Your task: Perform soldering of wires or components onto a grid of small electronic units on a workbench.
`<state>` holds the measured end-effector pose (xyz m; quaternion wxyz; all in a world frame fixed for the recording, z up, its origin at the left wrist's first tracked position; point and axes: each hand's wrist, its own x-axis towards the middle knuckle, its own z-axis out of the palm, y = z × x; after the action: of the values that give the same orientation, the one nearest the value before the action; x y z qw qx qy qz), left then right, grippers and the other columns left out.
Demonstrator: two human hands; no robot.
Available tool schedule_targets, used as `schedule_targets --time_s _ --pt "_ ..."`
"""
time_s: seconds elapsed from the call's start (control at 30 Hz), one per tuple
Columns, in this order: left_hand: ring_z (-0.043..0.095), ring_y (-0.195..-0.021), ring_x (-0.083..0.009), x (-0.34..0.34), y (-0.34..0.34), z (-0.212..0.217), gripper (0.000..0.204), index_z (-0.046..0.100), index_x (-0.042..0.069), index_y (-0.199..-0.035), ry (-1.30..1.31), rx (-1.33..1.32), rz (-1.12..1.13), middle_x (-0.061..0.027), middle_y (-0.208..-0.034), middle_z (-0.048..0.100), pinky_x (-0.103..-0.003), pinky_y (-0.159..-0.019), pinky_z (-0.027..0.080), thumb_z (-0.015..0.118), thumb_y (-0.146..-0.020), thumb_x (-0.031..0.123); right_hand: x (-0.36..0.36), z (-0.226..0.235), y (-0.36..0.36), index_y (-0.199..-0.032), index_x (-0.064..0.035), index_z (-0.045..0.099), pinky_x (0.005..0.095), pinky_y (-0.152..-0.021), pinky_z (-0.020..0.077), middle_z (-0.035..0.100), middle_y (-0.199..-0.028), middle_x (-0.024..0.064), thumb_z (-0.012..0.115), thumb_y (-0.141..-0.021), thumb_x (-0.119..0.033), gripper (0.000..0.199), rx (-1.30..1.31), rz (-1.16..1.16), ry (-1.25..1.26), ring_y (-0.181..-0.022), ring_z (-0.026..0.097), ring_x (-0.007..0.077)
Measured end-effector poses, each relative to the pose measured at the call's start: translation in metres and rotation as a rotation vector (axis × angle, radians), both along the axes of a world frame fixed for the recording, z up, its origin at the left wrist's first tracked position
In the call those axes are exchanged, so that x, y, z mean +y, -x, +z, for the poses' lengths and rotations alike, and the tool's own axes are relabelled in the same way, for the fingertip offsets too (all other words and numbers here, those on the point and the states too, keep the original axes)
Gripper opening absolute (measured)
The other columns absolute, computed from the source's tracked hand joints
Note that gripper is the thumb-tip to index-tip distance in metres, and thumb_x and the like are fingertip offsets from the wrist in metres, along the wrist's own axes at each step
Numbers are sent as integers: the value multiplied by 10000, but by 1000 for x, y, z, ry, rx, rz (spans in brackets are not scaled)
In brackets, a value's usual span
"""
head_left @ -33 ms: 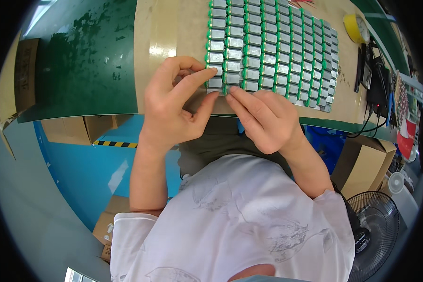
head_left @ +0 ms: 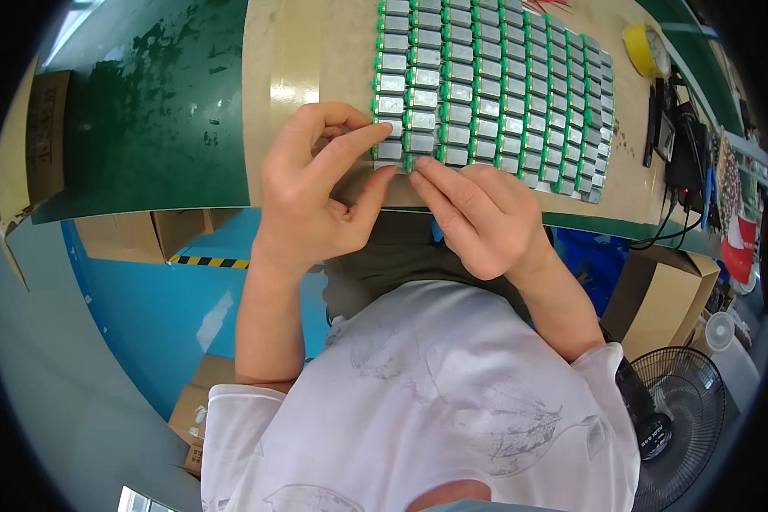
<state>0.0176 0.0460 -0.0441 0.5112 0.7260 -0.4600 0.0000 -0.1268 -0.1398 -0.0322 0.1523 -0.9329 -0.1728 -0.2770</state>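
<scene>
Rows of small silver rectangular blocks with green circuit-board edges, which look like battery cells (head_left: 461, 92), lie side by side on the table. At their near left corner is my left hand (head_left: 311, 183), its thumb and forefinger apart. The forefinger tip touches a block in the leftmost column, and the thumb tip rests by the near edge. My right hand (head_left: 482, 213) has its fingers pressed together at the near end of the second column. They pinch a small green circuit board (head_left: 409, 163), partly hidden by the fingertips.
Brown board (head_left: 282, 136) covers part of the green table (head_left: 145, 111). Yellow tape (head_left: 646, 51) and a black device with cables (head_left: 684, 162) are at the right. Cardboard boxes (head_left: 667, 299) and a black fan (head_left: 678, 418) stand below at the right.
</scene>
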Motion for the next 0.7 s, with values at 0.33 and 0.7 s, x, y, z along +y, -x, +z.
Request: schedule_targets --time_s 0.33,0.7 --pt "699 -944 -301 -4 7 14 458 771 -7 -1148 -105 -19 38 -176 -1151 679 -364 -787 575 865 -700 -7 2 -2 6 -1083 82 773 304 -622 546 744 -1192 187 717 -680 -59 431 -58 -57 -73 -778 648 221" --pt "477 -1493 -468 -18 9 26 681 681 28 -1416 -376 -297 -53 -261 -1607 509 -645 -1229 308 807 -884 435 -75 20 103 -1093 -20 792 319 -601 518 758 -1092 114 831 -715 43 386 -165 -584 -79 -679 635 220"
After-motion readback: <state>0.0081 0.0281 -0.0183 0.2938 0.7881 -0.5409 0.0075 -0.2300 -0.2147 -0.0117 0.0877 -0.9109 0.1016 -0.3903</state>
